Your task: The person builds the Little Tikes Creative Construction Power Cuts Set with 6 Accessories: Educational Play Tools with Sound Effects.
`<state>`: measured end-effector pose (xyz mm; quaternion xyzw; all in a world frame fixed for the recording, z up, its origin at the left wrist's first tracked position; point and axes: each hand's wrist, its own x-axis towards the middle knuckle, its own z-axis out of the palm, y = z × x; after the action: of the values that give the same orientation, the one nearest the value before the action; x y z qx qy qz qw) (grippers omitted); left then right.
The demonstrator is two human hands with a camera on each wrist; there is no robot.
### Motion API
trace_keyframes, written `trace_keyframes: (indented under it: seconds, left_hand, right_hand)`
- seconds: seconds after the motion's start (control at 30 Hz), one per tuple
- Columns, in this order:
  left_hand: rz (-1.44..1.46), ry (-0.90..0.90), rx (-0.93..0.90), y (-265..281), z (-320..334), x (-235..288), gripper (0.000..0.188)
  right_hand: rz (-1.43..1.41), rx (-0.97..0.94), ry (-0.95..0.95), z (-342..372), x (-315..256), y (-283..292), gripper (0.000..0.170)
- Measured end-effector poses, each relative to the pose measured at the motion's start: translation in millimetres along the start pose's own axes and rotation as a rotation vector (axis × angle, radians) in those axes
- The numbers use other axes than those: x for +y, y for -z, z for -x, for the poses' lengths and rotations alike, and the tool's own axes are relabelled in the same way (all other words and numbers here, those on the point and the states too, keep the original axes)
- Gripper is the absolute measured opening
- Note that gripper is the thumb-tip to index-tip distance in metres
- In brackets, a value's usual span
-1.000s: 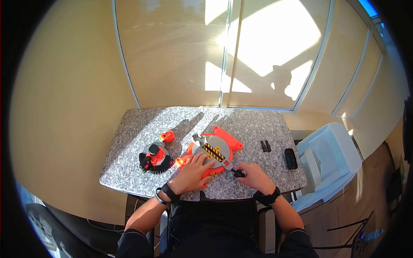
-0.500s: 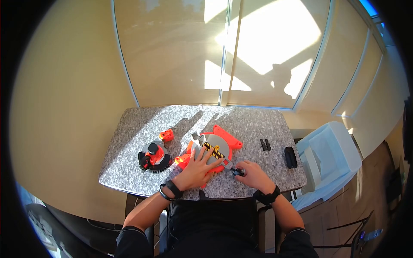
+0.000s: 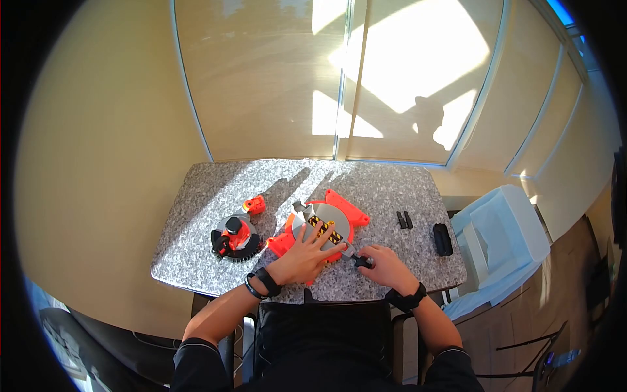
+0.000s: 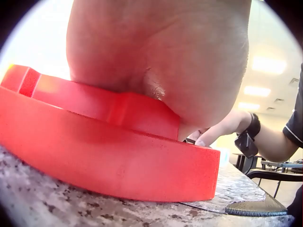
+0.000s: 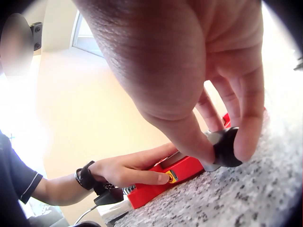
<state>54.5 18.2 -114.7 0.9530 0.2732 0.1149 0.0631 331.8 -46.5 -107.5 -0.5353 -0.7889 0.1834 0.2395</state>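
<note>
An orange-red toy miter-saw base (image 3: 347, 208) with a grey round turntable (image 3: 335, 217) and a black-and-yellow striped strip lies at the middle of the table. My left hand (image 3: 302, 260) rests flat across its near left part, fingers spread over the turntable. In the left wrist view, the palm heel touches the red base wall (image 4: 118, 161). At the near right, a grey arm sticks out from the turntable and ends in a black knob (image 5: 228, 146). My right hand (image 3: 386, 268) pinches this knob between thumb and fingers, just above the tabletop.
To the left sits a toy saw head (image 3: 236, 239) in red, grey and black, with a small orange piece (image 3: 254, 205) behind it. Two black strips (image 3: 404, 220) and a black oblong part (image 3: 442, 240) lie on the right. A blue-covered chair (image 3: 499, 238) stands beyond the table's right edge.
My left hand has slid slightly right on the turntable, and its fingers have spread out. The right hand stays on the black knob, barely moved.
</note>
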Motion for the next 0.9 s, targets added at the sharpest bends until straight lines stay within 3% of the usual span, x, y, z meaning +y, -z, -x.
trace_keyframes:
  seconds: [0.43, 0.63, 0.7, 0.9]
  left_hand:
    - [-0.02, 0.001, -0.028, -3.8, -0.5, -1.3, 0.071]
    - [-0.013, 0.013, -0.047, -4.4, -1.4, -1.1, 0.074]
    - [-0.034, 0.019, -0.051, -5.4, -2.0, -0.8, 0.072]
    - [-0.052, 0.032, -0.069, -3.8, -1.8, 0.4, 0.071]
  right_hand:
    - [0.055, 0.041, 0.048, -0.2, 4.0, -1.8, 0.042]
    - [0.037, 0.032, -0.035, 0.1, -2.8, 0.5, 0.04]
    - [-0.045, -0.014, -0.144, -0.9, -7.5, 3.5, 0.039]
    - [-0.059, -0.002, -0.171, -0.9, -10.3, 2.0, 0.04]
